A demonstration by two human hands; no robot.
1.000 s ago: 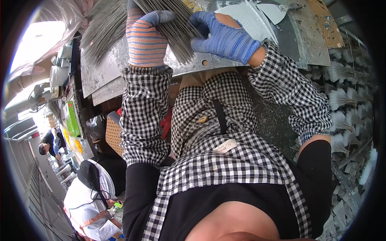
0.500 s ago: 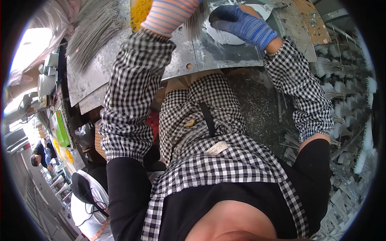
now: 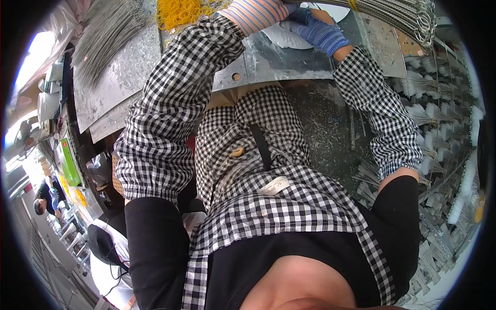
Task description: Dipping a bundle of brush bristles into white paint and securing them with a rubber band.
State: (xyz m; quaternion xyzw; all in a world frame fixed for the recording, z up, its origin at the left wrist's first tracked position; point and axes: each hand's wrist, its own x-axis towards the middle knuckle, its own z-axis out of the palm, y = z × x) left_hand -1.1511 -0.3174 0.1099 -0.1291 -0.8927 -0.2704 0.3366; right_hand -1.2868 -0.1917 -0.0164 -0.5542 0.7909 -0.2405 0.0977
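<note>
While the L hand (image 3: 256,14), in a striped glove, looks clamped on the near end of a wire bundle (image 3: 385,11), I can't tell if the R hand (image 3: 318,31), blue-gloved & just beside it, grips anything. The wire bundle stretches over the R part of the metal table (image 3: 121,77), w/ a yellow tie (image 3: 353,5) round it & loops (image 3: 425,23) at its R end. Loose wires (image 3: 106,44) lie on the L side, next to a pile of yellow bands (image 3: 181,14).
</note>
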